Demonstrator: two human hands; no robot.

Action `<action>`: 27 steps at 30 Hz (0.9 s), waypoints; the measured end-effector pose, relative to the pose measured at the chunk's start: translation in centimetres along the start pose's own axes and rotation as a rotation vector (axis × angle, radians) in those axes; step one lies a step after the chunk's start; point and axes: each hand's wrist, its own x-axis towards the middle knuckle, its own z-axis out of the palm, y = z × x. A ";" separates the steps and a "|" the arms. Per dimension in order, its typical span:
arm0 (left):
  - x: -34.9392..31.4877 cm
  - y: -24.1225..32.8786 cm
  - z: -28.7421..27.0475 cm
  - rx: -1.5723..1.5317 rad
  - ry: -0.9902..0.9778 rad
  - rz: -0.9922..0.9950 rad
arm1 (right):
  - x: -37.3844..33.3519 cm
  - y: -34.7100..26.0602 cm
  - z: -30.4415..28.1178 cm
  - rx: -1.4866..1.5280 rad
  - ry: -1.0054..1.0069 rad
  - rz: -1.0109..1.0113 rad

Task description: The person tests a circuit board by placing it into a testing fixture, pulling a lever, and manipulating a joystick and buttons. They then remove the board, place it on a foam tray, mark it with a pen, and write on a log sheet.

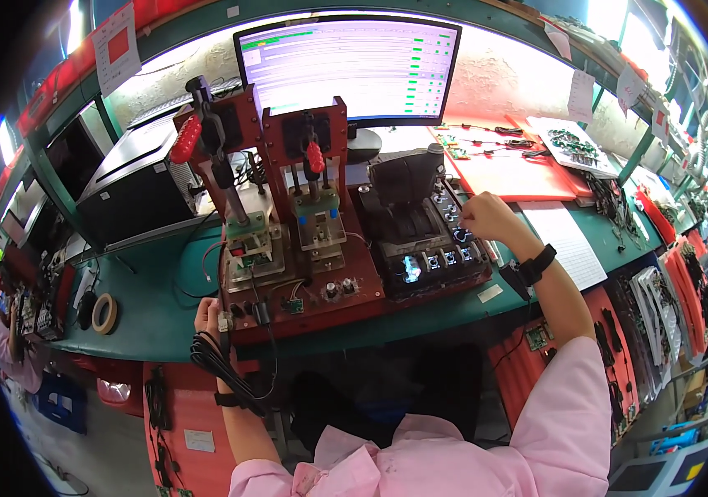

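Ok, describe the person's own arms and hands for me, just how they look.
Each grip, left and right, is ungloved. A pale pink sleeve covers each upper arm, the right sleeve loose and ending near the elbow; the left sleeve shows only at the lower edge. Forearms are bare, with a black right wristband and a dark left wristband.

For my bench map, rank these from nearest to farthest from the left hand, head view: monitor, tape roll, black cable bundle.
1. Black cable bundle: just below the left hand.
2. Tape roll: to its left.
3. Monitor: at the back, upper middle.
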 end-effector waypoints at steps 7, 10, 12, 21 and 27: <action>0.0 -0.2 -0.2 -0.029 0.011 -0.044 | 0.4 -1.2 1.4 -0.248 0.062 0.367; 0.0 -0.4 0.0 -0.015 0.003 -0.024 | 0.3 0.6 0.5 -0.030 -0.001 0.159; 0.0 -0.2 0.1 -0.005 0.003 -0.021 | 0.3 1.2 0.1 0.080 -0.034 0.053; -0.1 0.6 0.6 -0.036 0.029 -0.032 | 2.2 1.9 1.7 0.375 0.077 0.092; -0.2 1.1 0.5 0.028 0.042 0.000 | 3.1 2.5 1.5 0.369 -0.062 0.017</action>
